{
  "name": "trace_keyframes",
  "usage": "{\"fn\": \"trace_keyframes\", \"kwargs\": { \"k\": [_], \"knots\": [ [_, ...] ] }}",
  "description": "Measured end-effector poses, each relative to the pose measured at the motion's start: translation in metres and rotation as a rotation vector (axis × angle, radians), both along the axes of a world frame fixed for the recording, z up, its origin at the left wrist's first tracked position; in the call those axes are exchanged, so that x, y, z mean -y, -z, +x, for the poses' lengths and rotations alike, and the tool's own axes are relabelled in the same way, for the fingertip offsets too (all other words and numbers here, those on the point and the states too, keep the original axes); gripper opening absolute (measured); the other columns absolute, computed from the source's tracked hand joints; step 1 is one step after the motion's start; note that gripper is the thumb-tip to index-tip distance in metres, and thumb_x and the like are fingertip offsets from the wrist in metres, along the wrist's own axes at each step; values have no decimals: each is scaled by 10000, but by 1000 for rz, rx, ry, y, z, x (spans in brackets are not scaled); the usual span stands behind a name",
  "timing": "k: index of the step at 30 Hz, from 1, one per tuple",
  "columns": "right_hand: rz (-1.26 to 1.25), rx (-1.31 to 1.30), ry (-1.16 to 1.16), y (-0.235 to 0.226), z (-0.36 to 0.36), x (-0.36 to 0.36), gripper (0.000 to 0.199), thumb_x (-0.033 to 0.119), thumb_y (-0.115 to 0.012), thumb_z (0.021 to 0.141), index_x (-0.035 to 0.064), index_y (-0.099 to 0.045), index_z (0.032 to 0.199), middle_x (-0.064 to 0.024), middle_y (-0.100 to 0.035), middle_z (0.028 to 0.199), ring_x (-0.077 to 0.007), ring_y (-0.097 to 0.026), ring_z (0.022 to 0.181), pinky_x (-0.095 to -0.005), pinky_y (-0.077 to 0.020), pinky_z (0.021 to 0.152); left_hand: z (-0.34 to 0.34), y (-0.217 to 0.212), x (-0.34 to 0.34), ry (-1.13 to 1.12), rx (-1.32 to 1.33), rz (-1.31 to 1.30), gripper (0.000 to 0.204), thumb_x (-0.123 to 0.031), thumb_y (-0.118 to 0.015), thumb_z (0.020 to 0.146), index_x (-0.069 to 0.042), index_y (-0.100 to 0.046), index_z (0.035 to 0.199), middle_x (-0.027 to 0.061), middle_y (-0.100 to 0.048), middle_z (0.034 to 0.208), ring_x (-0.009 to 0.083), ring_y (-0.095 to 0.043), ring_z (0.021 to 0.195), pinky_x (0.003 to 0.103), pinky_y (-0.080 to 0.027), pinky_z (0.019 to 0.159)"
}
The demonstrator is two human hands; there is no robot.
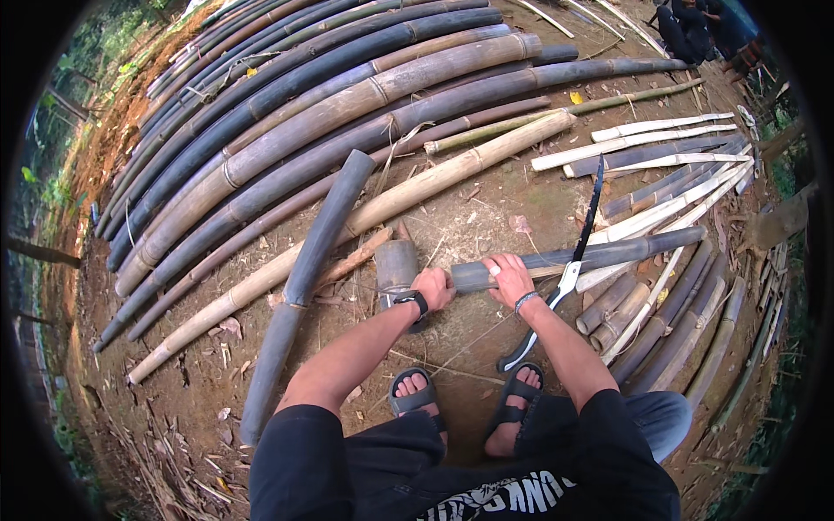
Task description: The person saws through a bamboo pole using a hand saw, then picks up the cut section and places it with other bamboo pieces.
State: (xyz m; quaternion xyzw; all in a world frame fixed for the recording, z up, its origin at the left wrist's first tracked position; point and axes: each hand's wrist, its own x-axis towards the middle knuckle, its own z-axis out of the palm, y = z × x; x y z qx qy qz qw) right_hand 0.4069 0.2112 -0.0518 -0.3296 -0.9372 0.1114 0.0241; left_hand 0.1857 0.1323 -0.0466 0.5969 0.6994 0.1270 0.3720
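Note:
My right hand (511,282) is wrapped over the left part of a dark bamboo pole (638,249), which lies roughly level across the ground in front of me. Close to that pole's left end, my left hand (433,288) is closed with curled fingers; what it holds, if anything, is hidden. Just beyond the left hand is a short, thick bamboo piece (396,263). A curved saw (570,276) lies across the pole to the right of my right hand. Its dark blade points away from me, and its handle reaches back toward my right foot, partly behind my forearm.
A long pale bamboo pole (417,189) runs diagonally ahead, with a dark pole (300,286) resting across it. Many long poles (287,148) lie side by side behind. Split pale strips (643,148) and short cut pieces (669,321) lie right. People (695,30) are at far right.

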Motion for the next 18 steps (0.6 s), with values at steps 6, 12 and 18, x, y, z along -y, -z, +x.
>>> {"fn": "trace_keyframes", "kwargs": {
  "k": [6, 12, 18],
  "knots": [
    [-101, 104, -111, -14, -3, -24, 687, 250, -836, 638, 122, -543, 1246, -103, -604, 1229, -267, -531, 1200, -432, -307, 1106, -4, -1, -1, -58, 52, 9, 141, -188, -698, 737, -71, -741, 803, 179, -705, 800, 306, -704, 810, 391, -549, 791],
    [-210, 258, -76, -20, -11, -31, 700, 257, -847, 637, 116, -541, 1251, -105, -604, 1226, -274, -533, 1196, -469, -293, 1113, -8, 1, -9, -53, 45, 57, 185, -189, -732, 733, -29, -740, 823, 177, -703, 766, 289, -709, 755, 376, -552, 736],
    [-38, -318, 295, -42, -8, 37, 628, 173, -795, 699, 79, -514, 1253, -140, -612, 1161, -317, -551, 1148, -426, -367, 1065, -11, 5, -11, -45, 20, 7, 190, -197, -735, 722, -36, -740, 822, 187, -704, 790, 299, -705, 789, 381, -548, 761]
  ]
}}
